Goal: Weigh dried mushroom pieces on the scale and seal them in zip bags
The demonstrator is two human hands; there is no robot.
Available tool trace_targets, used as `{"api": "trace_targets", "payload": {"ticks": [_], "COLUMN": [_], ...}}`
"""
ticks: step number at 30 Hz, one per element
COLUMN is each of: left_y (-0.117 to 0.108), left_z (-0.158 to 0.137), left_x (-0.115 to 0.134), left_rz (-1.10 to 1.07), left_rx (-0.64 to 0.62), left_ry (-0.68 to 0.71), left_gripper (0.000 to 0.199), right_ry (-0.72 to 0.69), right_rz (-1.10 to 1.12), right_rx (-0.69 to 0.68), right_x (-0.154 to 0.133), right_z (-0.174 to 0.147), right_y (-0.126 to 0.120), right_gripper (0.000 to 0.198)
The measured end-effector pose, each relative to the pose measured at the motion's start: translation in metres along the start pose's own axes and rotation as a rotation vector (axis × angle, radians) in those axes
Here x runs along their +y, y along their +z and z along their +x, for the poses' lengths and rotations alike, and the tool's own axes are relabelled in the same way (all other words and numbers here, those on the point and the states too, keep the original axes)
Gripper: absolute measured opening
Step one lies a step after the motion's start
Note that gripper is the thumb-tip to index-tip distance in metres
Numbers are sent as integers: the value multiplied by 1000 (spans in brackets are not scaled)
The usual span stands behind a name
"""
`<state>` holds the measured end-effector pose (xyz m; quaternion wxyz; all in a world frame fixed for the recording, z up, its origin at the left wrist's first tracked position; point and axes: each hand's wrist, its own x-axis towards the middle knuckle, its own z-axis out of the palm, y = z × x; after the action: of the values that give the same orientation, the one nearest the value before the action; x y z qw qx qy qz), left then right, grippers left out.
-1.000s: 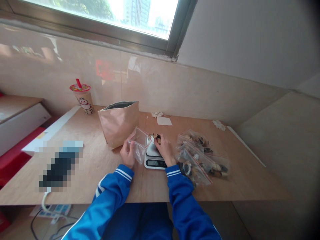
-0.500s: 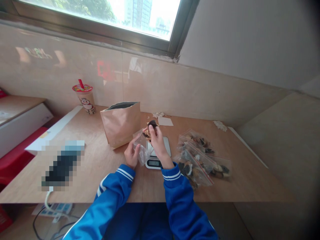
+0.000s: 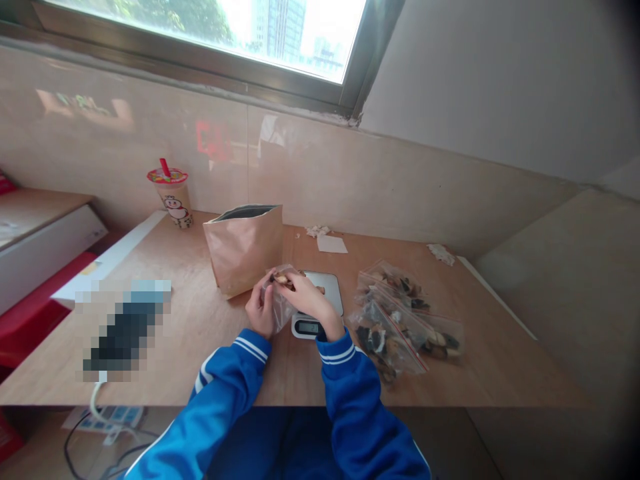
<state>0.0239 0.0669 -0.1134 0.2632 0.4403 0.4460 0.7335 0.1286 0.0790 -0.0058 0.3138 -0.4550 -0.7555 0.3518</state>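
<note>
Since half a second ago, the right hand [image 3: 305, 299] has been lowered from above the scale to the mouth of the small clear zip bag [image 3: 281, 301], dried pieces pinched in its fingers. A wooden tabletop [image 3: 210, 347] is set against a tiled wall below a window [image 3: 225, 27]. An open brown paper pouch [image 3: 245, 248] stands behind the hands, its contents hidden. A bubble tea cup [image 3: 170, 197] stands far left. Filled zip bags [image 3: 400, 320] of dark and pale dried pieces are piled right of the digital scale [image 3: 320, 303]. The clear bag is gripped by the left hand [image 3: 261, 310], just left of the scale, between both hands.
</note>
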Motion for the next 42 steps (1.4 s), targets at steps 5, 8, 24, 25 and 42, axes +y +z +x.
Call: {"api": "trace_targets", "payload": {"ticks": [5, 8, 24, 25, 42], "left_y": [-2, -1, 0, 0, 1], "left_z": [2, 4, 10, 10, 7], "left_x": [5, 3, 1, 1, 2], "left_rz": [1, -45, -114, -109, -263], "left_rx": [-2, 23, 99, 102, 37], "left_ry": [0, -22, -161, -161, -167], "left_gripper": [38, 38, 45, 45, 44], "right_ry": [-37, -21, -38, 18, -102], "right_rz": [30, -9, -184, -226, -208], "right_rx": [-43, 35, 853, 976, 501], "right_x": [14, 13, 27, 36, 36], "right_z": [17, 19, -133, -160, -145], "right_y": [6, 8, -36, -32, 10], "right_gripper": [12, 11, 24, 23, 22]}}
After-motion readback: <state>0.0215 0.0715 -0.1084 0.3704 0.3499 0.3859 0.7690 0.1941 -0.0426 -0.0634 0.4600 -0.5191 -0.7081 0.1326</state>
